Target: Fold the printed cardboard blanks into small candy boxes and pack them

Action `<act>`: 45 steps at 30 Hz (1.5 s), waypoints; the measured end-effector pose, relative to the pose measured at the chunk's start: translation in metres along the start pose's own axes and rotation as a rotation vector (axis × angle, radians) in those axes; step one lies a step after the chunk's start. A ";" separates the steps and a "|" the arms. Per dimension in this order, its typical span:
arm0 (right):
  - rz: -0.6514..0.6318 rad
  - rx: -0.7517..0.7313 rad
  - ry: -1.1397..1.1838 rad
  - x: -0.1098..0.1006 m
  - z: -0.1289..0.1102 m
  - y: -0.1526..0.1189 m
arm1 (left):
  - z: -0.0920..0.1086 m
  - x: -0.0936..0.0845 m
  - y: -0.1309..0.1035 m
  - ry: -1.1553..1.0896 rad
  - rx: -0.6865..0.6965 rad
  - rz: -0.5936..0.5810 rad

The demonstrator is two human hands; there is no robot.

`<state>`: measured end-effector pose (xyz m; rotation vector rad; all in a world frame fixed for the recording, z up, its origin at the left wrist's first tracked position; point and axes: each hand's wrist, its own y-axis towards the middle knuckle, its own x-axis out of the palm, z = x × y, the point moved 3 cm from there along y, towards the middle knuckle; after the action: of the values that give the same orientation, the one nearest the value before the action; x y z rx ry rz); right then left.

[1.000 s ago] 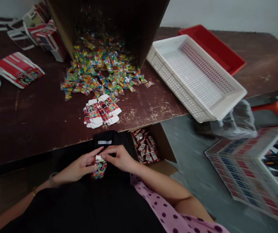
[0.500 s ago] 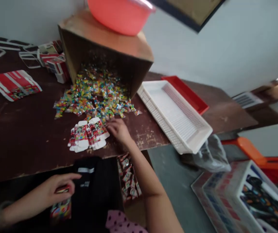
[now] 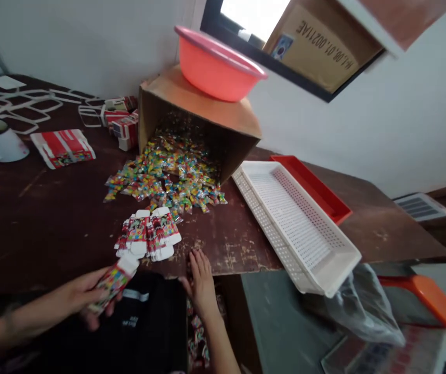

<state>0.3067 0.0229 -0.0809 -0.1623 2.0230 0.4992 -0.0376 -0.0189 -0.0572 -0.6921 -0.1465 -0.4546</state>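
Note:
My left hand (image 3: 90,296) is wrapped round a small printed carton (image 3: 114,280) with a white flap standing out at its top end. My right hand (image 3: 199,278) rests at the table's front edge, fingers apart, holding nothing. Flat red-and-white cartons (image 3: 148,234) lie overlapping on the dark table (image 3: 51,223), just beyond my left hand. Behind them a heap of small colourful wrapped candies (image 3: 176,176) spills from a cardboard box (image 3: 207,114) lying on its side.
A pink basin (image 3: 219,65) tops the box. White basket (image 3: 297,218) and red tray (image 3: 316,189) lie right. Left are a mug (image 3: 2,143), a red-striped packet (image 3: 64,148) and small boxes (image 3: 123,122). Below the table edge, wrapped packs (image 3: 197,337) lie in a container.
My left hand has raised the small carton from my lap toward the table edge, its white flap now showing. My right hand has drawn back from the candies. The view has shifted.

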 end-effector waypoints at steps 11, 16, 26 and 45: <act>0.183 0.351 0.738 -0.038 -0.106 0.041 | 0.039 0.094 0.034 0.003 0.114 -0.181; 0.053 0.171 0.537 -0.032 -0.115 0.052 | 0.044 0.083 0.024 0.009 0.122 -0.128; 0.096 0.210 0.724 -0.021 -0.132 0.032 | 0.042 0.070 0.021 -0.113 0.085 0.037; -0.295 0.538 1.381 -0.012 -0.127 0.020 | 0.046 0.075 0.021 -0.012 0.022 -0.046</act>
<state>0.2033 -0.0124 -0.0128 -0.5698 3.2778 -0.5539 0.0398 -0.0017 -0.0135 -0.6704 -0.1785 -0.4926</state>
